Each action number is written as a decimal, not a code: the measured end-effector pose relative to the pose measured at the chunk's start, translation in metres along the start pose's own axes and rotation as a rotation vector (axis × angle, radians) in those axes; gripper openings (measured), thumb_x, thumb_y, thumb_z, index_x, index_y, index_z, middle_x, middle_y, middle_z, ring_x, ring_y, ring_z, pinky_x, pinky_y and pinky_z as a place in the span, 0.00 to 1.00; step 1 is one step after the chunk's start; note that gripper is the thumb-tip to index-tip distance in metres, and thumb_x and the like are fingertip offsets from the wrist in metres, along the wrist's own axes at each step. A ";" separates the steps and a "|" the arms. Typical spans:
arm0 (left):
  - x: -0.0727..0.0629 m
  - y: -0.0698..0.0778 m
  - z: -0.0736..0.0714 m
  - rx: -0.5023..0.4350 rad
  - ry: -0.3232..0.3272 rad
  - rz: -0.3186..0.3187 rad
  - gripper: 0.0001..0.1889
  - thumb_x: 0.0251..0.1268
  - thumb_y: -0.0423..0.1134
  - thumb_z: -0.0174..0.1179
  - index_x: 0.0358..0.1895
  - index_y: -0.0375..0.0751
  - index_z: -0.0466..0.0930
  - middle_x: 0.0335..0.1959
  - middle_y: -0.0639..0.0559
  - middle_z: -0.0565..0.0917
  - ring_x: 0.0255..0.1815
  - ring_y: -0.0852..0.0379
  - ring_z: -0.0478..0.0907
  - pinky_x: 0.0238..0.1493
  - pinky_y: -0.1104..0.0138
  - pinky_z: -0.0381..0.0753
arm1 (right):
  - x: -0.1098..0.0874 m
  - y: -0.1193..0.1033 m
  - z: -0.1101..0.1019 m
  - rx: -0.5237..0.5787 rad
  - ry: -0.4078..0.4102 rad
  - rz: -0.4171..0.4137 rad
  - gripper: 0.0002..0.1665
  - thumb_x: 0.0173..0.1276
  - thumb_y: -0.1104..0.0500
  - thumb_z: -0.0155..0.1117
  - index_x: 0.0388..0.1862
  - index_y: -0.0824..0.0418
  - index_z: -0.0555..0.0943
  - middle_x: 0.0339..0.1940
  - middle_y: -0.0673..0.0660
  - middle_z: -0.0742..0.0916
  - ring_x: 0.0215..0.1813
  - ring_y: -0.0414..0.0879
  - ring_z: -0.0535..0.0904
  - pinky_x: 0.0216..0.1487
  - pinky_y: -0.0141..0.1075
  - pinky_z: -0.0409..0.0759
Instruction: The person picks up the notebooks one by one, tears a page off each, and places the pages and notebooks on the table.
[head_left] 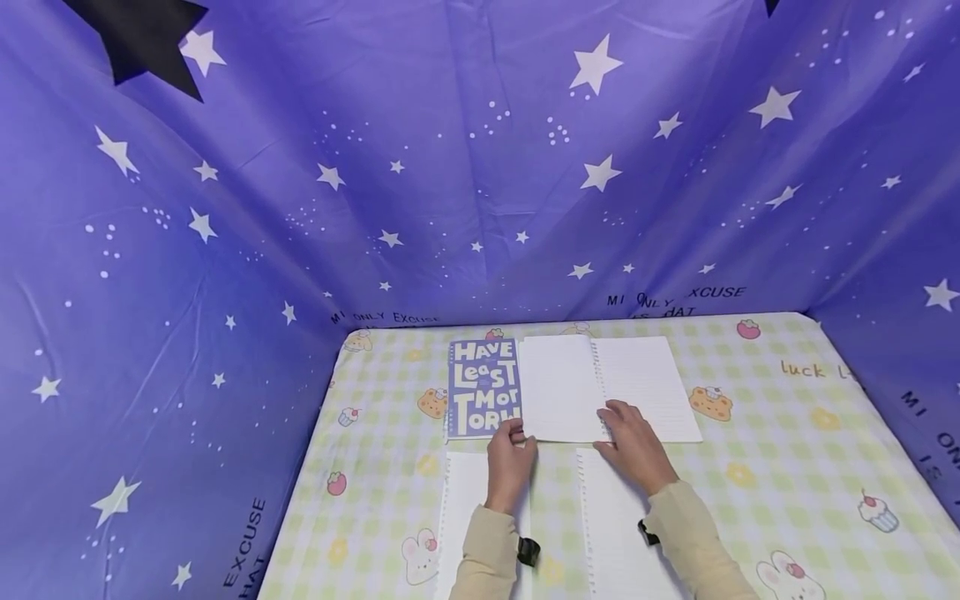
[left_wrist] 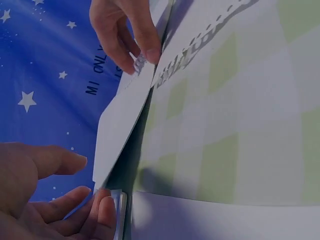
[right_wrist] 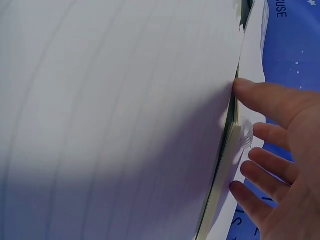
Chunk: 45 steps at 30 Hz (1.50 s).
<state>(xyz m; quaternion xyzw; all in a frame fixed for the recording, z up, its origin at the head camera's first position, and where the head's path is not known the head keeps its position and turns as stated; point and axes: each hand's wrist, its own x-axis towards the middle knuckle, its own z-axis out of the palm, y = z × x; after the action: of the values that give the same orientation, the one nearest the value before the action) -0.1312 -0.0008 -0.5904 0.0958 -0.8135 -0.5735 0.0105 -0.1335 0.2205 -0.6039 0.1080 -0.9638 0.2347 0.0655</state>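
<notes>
A spiral-bound notebook [head_left: 564, 392] lies spread open at the far side of the table, with a blank left page and a lined right page [head_left: 647, 383]. My right hand [head_left: 632, 437] is at its binding near the bottom, fingers spread; the thumb [right_wrist: 250, 95] touches the lower edge. My left hand [head_left: 512, 464] is at the lower left corner of the blank page, where its fingers [left_wrist: 105, 215] touch the edge; thumb and forefinger stand apart. Left of the pages lies a purple notebook [head_left: 483, 392] with large white lettering, its lower right corner partly behind my left fingers.
Two more white spiral-bound notebooks lie nearer me: a left one [head_left: 465, 517] under my left forearm and a right one [head_left: 611, 533] under my right. A green-checked cloth [head_left: 375, 517] covers the table. Purple star-printed curtains [head_left: 480, 208] hang behind and at both sides.
</notes>
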 end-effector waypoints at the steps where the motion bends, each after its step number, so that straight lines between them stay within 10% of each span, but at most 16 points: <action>1: 0.000 0.000 0.000 -0.012 -0.002 0.000 0.18 0.56 0.30 0.65 0.51 0.30 0.80 0.42 0.42 0.85 0.41 0.56 0.82 0.45 0.65 0.84 | 0.000 -0.001 0.001 0.002 0.002 -0.004 0.33 0.56 0.60 0.77 0.59 0.71 0.77 0.63 0.71 0.76 0.66 0.66 0.69 0.65 0.60 0.71; 26: 0.007 0.013 0.000 -0.200 -0.012 0.048 0.20 0.56 0.25 0.63 0.54 0.24 0.77 0.47 0.33 0.83 0.42 0.52 0.84 0.44 0.72 0.84 | 0.023 -0.053 0.020 0.146 0.072 -0.223 0.36 0.58 0.63 0.75 0.67 0.61 0.75 0.61 0.58 0.80 0.64 0.54 0.75 0.63 0.51 0.77; 45: 0.016 0.019 0.004 -0.285 -0.036 -0.014 0.27 0.63 0.35 0.63 0.63 0.23 0.70 0.54 0.34 0.82 0.47 0.51 0.84 0.39 0.75 0.83 | 0.026 -0.063 0.021 0.129 0.153 -0.235 0.22 0.65 0.70 0.63 0.58 0.59 0.83 0.48 0.54 0.87 0.53 0.51 0.82 0.55 0.45 0.82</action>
<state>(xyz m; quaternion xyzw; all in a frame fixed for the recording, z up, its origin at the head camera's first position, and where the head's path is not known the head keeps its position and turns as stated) -0.1505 0.0066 -0.5758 0.0886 -0.7232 -0.6849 0.0053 -0.1454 0.1519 -0.5902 0.2060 -0.9196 0.2946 0.1584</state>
